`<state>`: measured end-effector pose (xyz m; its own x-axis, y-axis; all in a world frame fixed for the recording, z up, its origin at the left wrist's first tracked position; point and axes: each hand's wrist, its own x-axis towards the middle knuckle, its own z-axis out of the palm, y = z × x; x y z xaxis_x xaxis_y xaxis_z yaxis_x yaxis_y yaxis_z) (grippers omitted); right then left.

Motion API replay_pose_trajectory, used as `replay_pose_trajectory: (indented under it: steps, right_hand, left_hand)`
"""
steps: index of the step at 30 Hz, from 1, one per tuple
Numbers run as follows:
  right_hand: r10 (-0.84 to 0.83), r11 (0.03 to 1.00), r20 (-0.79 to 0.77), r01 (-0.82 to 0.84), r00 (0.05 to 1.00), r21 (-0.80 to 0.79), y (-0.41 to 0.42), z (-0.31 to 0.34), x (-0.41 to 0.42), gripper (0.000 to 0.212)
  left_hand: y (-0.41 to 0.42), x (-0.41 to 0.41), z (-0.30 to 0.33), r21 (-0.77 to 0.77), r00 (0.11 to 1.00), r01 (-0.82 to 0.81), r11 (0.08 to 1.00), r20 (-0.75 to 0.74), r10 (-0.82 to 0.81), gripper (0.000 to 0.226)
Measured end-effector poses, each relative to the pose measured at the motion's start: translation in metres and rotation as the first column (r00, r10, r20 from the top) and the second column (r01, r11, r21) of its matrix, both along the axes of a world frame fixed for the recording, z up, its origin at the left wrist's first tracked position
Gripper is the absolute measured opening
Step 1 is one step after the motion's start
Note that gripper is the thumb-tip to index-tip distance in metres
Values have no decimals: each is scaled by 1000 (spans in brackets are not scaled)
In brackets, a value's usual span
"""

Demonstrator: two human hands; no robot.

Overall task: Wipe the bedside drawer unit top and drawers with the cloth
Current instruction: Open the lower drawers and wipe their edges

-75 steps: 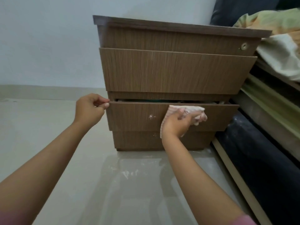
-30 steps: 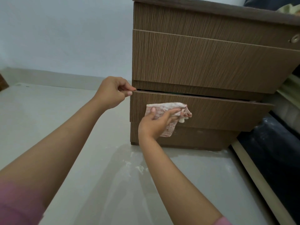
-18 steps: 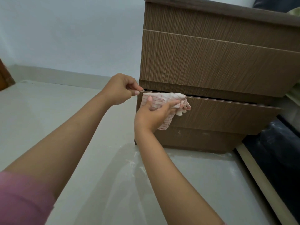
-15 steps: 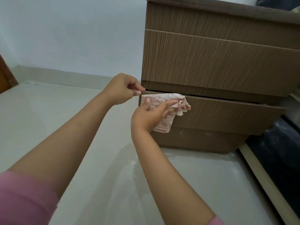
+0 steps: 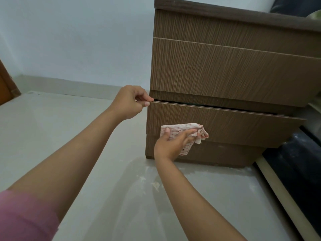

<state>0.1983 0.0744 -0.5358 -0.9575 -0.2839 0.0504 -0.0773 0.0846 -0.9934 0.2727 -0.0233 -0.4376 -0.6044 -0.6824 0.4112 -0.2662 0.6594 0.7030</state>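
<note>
Cloth (image 5: pixel 182 136), flattened under the right hand (image 5: pixel 171 145), is sliding down from the bottom drawer (image 5: pixel 243 124) top edge to its lower left, while the left hand (image 5: pixel 129 101) is pinching the corner.

This is a bedroom in a home. A wood-grain bedside drawer unit (image 5: pixel 234 66) stands on a pale glossy tiled floor (image 5: pixel 52 127) against a plain light wall (image 5: pixel 78 37), just beside a low bed (image 5: pixel 298 162) (dark mattress on a pale frame), with rumpled bedding (image 5: pixel 315 13) at the upper right corner.
</note>
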Motion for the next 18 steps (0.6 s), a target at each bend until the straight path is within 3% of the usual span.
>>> replay_pose_trajectory:
  steps: [9, 18]
  right_hand:
    - [-89, 995, -100, 85, 991, -47, 34, 23, -60, 86]
    - [-128, 992, -49, 129, 991, 13, 56, 50, -102, 81]
  left_hand:
    - [2, 1, -2, -24, 999, -39, 999, -16, 39, 17]
    - [3, -11, -9, -69, 984, -154, 986, -107, 146, 17]
